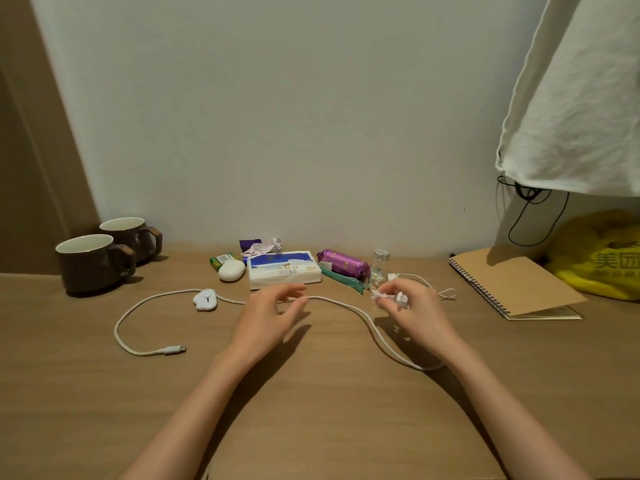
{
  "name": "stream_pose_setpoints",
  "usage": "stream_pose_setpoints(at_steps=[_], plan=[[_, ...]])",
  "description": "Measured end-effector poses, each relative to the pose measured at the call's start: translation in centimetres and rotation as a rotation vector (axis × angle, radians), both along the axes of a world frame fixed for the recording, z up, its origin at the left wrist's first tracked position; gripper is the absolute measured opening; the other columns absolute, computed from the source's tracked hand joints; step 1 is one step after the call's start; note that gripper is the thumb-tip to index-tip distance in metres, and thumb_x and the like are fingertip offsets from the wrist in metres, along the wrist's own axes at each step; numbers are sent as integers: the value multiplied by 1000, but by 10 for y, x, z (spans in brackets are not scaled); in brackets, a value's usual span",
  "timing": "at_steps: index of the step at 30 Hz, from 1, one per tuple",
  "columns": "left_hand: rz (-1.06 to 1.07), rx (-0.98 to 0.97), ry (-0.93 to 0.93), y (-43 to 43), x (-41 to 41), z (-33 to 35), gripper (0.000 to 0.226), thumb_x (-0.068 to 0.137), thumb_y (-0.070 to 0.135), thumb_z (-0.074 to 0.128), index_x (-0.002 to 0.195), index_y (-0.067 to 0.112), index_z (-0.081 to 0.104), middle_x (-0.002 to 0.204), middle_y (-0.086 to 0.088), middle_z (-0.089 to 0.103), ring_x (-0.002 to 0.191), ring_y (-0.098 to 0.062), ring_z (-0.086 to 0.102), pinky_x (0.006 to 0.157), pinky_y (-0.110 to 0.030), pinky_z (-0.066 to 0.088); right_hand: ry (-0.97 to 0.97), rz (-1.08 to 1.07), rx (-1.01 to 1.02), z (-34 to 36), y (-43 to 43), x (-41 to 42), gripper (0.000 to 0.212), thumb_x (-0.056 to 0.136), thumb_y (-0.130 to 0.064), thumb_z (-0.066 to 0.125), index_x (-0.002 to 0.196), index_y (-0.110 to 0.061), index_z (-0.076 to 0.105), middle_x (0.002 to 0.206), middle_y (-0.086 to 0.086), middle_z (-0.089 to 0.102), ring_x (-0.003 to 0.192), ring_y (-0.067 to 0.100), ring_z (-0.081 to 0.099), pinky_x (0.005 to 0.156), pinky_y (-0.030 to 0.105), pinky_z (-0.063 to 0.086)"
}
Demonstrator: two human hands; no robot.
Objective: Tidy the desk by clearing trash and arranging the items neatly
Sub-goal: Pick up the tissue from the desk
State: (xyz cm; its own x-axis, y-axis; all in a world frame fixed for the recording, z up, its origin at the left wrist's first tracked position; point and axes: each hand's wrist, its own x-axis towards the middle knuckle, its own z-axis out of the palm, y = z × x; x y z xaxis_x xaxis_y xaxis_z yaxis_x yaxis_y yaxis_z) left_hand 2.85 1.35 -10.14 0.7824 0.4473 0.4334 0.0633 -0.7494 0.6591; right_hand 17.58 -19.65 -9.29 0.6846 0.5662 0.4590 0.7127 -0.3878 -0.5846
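Two bare hands hover over the desk (pixel 104 393), just in front of the tissue pack (pixel 284 269). The left hand (pixel 266 320) has its fingers (pixel 294 289) spread apart, loose above the white cable (pixel 346 304) and gripping nothing. The right hand (pixel 412 306), right of the pack, has its fingers pinched on a crumpled white scrap (pixel 388 297). Behind the pack lie crumpled wrappers (pixel 261 245); two brown mugs (pixel 93 261) stand well to its left, a spiral notebook (pixel 512 285) well to its right.

Right hand (pixel 412 306) pinches crumpled paper (pixel 388 298) above white cable (pixel 349 308).
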Motion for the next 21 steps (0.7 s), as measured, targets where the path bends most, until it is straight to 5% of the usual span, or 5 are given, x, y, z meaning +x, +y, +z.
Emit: stream_pose_setpoints(at_steps=[5, 10, 16, 21], plan=[[-113, -74, -70, -34, -20, 16, 31, 83, 41, 64, 114, 39, 62, 91, 21, 66, 88, 4, 60, 76, -25, 54, -56, 107, 36, 18, 14, -41, 14, 84, -28, 70, 96, -29, 65, 87, -22, 59, 82, -5, 55, 63, 12, 37], [-138, -88, -135, -38, -54, 22, 33, 76, 49, 65, 108, 40, 66, 87, 18, 69, 82, 1, 62, 70, -23, 55, -73, 234, -22, 22, 36, -81, 23, 81, -30, 71, 96, -34, 54, 96, -14, 61, 92, 0, 58, 77, 16, 47], [-47, -60, -148, -23, -104, 22, 13, 79, 32, 69, 92, 32, 73, 84, 18, 69, 81, -3, 62, 67, -18, 51, -90, 341, -38, 24, 57, -124, 24, 81, -30, 71, 94, -32, 51, 99, -12, 62, 99, 7, 58, 83, 23, 50], [29, -30, -112, -3, -157, 24, 10, 80, 29, 67, 90, 30, 69, 85, 16, 67, 82, -2, 62, 69, -21, 54, -108, 475, 8, 23, 78, -167, 29, 82, -33, 69, 104, -28, 52, 101, -14, 58, 95, -2, 55, 82, 10, 43]])
